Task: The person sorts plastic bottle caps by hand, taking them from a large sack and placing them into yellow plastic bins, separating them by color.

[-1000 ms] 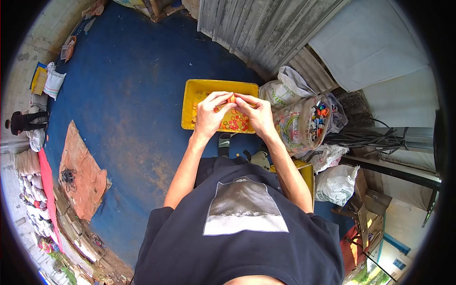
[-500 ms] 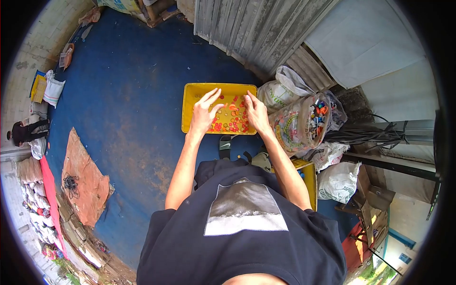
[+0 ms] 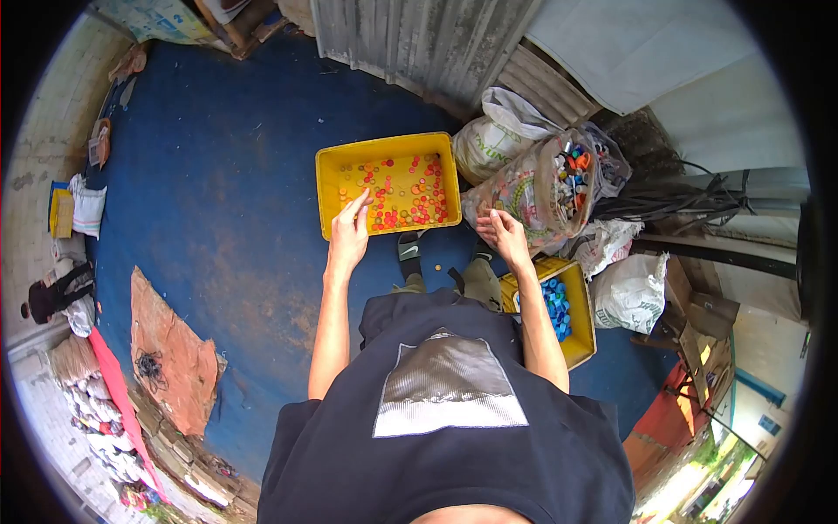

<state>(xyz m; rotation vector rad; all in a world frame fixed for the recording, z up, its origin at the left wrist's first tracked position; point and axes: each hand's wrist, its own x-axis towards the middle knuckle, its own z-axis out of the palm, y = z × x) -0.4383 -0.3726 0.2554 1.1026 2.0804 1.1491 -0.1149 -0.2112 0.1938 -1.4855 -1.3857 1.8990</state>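
Observation:
A yellow crate stands on the blue floor ahead of me, with many red, orange and yellowish caps spread over its bottom. My left hand hovers at the crate's near left edge, fingers apart and empty. To the right of the crate, my right hand is in the air with fingers spread and nothing in it. It is nearest to a large clear sack filled with mixed coloured caps.
Beside my right forearm is a second yellow crate with blue caps. White sacks stand at the right. A person in dark clothes is at the far left. An orange-brown sheet lies on the floor.
Both hands have drawn back toward my body from over the crate, and the right hand has moved out to the right. The view has shifted, showing more of the second crate.

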